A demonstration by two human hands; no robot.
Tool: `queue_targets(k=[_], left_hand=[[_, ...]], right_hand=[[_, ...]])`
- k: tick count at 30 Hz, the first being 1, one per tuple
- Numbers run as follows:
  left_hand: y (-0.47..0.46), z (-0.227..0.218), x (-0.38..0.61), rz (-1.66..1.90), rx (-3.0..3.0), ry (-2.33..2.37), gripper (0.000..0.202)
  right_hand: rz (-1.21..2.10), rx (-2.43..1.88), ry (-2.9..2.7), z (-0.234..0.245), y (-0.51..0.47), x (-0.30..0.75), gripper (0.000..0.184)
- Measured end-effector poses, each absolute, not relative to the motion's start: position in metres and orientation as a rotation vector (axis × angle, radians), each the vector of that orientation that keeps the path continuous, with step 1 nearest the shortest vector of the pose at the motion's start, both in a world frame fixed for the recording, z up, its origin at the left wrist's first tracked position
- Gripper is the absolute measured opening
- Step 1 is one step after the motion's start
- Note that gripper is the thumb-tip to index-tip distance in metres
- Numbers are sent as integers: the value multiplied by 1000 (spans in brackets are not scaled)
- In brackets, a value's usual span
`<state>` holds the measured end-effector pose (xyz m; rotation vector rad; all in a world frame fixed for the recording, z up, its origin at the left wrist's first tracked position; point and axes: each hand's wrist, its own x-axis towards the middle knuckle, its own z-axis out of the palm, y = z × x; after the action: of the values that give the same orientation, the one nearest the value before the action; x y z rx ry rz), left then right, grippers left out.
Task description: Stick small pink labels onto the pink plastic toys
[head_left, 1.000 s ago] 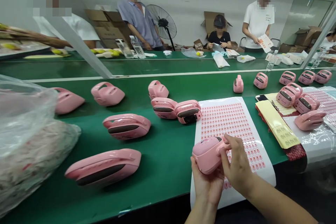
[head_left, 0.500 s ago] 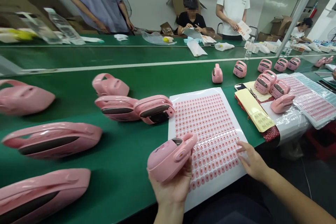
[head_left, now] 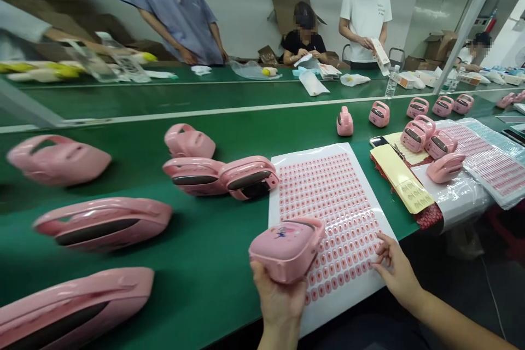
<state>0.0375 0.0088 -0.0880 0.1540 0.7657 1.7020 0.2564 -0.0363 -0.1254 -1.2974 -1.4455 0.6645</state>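
Note:
My left hand (head_left: 281, 295) is closed round the lower end of a pink portable speaker (head_left: 285, 249), with a printed picture on its face and a carry handle. It is held above a white sheet of stickers (head_left: 328, 197) with rows of small pink rounded stickers, each with a red mark. My right hand (head_left: 396, 268) is at the sheet's right edge, fingers partly bent and thumb apart from the index finger. I see nothing held in it. Left of the sheet, two more pink speakers (head_left: 250, 175) lie side by side.
Several pink speakers (head_left: 106, 221) lie on the green table (head_left: 197, 251) at left; others stand along the far right. A yellow paper pad (head_left: 400, 178) and another sticker sheet (head_left: 488, 158) are at right. Co-workers (head_left: 365, 16) are across the table, near a water bottle (head_left: 391, 82).
My left hand has turned the speaker so its printed face shows more. My right hand's fingers have curled in at the sheet's edge. The view has shifted slightly left.

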Motion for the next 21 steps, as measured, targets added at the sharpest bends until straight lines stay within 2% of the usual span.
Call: queue_targets(k=[5,10,15,21], left_hand=[[-6,-94,30,1760,317,887,69],[-17,-73,18,1596,446,884,52],[-18,-52,9,1454,686,967,52],[-19,-53,8,1462,807,966,52]], right_hand=[[1198,-1136,-1253,-52,-7,245,44],[1432,-881,-1311,7,14,209,43],[1513,-879,-1543,20,18,194,46],[1448,-914,-1684,16,19,195,50]])
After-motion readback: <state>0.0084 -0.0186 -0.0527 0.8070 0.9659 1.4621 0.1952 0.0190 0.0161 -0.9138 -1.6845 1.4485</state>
